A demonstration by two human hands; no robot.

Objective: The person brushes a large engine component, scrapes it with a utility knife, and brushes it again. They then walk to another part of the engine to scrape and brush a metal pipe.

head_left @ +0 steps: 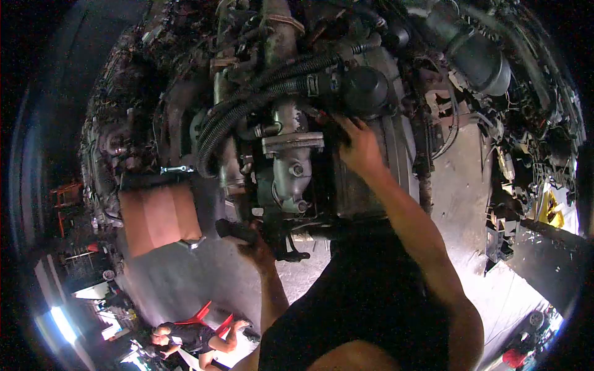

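A large engine is in front of me, with a metal pipe joint [292, 142] and ribbed black hoses [232, 123] across its middle. My right hand [361, 147] reaches over the engine cover [371, 188], fingers stretched toward the gap below a round black cap [365, 89]. Its fingertips are in shadow, and I see nothing held in it. Lower down, my left hand [257, 248] is closed around a dark oblong object [235, 231] at the engine's near edge. Shadow hides what kind of object that is.
A brown padded piece [159, 217] lies at the left, with a shiny wrench-like tool [177, 169] just above it. Another person [185, 339] sits low at the bottom left beside a red object [203, 314]. Engine parts and cables crowd the right side.
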